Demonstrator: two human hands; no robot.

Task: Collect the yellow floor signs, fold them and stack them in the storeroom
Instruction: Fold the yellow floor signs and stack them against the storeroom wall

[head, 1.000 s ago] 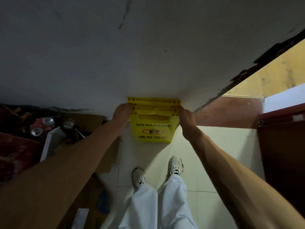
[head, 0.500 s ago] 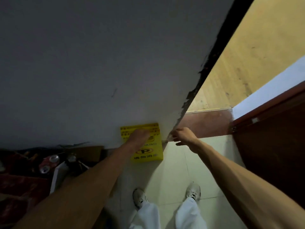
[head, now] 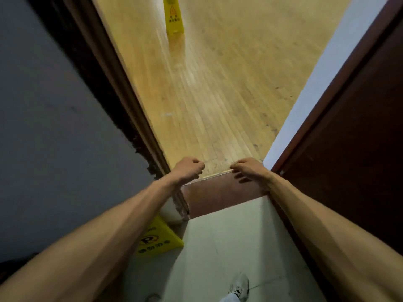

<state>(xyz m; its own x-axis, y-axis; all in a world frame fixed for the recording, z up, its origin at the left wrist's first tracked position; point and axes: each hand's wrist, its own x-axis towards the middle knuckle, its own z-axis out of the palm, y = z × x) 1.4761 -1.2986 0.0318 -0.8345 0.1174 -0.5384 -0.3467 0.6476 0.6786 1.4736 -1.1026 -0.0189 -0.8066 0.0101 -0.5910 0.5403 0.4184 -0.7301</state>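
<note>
Both arms reach forward through the doorway, and neither grips anything: the left hand [head: 189, 170] is curled into a loose fist, the right hand [head: 248, 170] hangs with fingers bent down, the two apart over the reddish-brown threshold [head: 220, 194]. At seven o'clock the folded yellow sign [head: 160, 238] leans by the grey wall [head: 54, 138], its upper half hidden behind the left forearm, only a crossed-out P and blurred lettering showing. Up at twelve o'clock a second yellow sign [head: 173, 20] stands on the plank wood floor [head: 218, 83], its top cut off by the frame, its print too smeared to read. One white shoe [head: 239, 286] shows at six o'clock on pale tile [head: 229, 236]. Dark red door [head: 353, 138] at three o'clock.
</note>
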